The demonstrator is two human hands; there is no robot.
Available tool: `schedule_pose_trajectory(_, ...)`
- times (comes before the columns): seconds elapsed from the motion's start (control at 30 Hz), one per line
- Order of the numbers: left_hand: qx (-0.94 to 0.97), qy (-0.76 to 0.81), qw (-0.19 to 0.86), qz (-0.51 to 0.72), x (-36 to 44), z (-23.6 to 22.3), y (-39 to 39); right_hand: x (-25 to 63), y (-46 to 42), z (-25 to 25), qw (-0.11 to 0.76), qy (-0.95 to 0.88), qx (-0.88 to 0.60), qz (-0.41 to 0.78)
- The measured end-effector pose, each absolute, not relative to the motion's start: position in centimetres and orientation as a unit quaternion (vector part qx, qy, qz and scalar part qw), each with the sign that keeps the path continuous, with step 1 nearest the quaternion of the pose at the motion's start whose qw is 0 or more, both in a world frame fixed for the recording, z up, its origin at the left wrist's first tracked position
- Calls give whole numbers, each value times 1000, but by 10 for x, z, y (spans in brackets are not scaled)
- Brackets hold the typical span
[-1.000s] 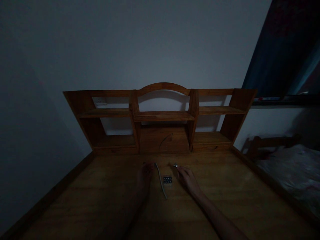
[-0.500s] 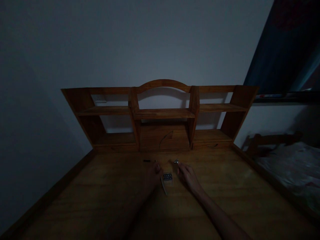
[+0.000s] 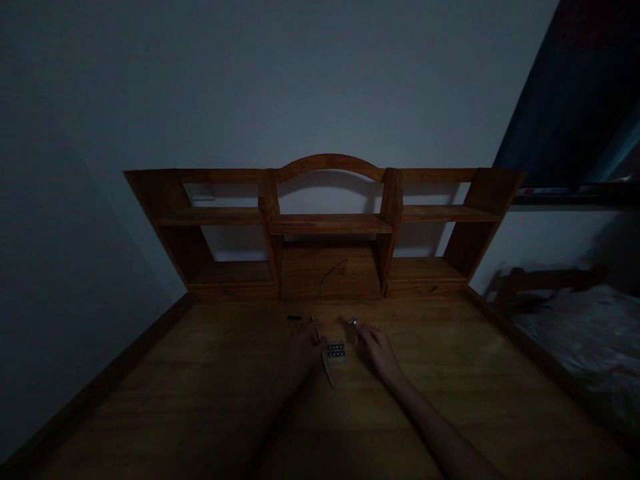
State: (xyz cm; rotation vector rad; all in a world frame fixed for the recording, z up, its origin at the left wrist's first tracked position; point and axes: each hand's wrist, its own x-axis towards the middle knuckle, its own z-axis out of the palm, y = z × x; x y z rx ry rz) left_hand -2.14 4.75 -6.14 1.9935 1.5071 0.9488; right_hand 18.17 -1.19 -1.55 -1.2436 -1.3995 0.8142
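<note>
In the dim head view, my left hand (image 3: 301, 348) is closed around a thin, pale, slightly curved strip (image 3: 327, 370). One end of the strip sticks out above the fingers and the other hangs down towards me. My right hand (image 3: 379, 347) pinches a small shiny silver piece (image 3: 353, 321) at its fingertips; its exact kind is too small to make out. Between the hands lies a small clear pack (image 3: 337, 350) with two rows of dark, round-looking items. Just beyond my left hand rests a short black bar (image 3: 295, 318).
A wooden shelf unit (image 3: 330, 227) stands along the back of the wooden table (image 3: 430, 400), against a pale wall. A thin dark cord (image 3: 331, 269) hangs in its middle bay. Raised edges border the table at both sides. On the right is a bed with plastic-like covering (image 3: 585, 340).
My left hand has shifted slightly, and more of the strip shows above its fingers. My right hand keeps the silver piece in nearly the same spot. The view has tilted a little.
</note>
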Motion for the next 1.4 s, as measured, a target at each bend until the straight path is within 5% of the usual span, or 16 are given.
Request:
schedule_pose_trajectory(0.3, 748, 507, 217, 370, -20, -60, 45, 181, -10, -19, 523, -589, -523, 326)
schedule_pose_trajectory(0.73, 693, 442, 350, 450, -9, -31, 31, 180, -11, -16, 529, -587, -514, 334)
schedule_pose_trajectory(1.4, 683, 477, 288, 472, -9, -25, 25, 180, -12, -16, 516, -592, -515, 343)
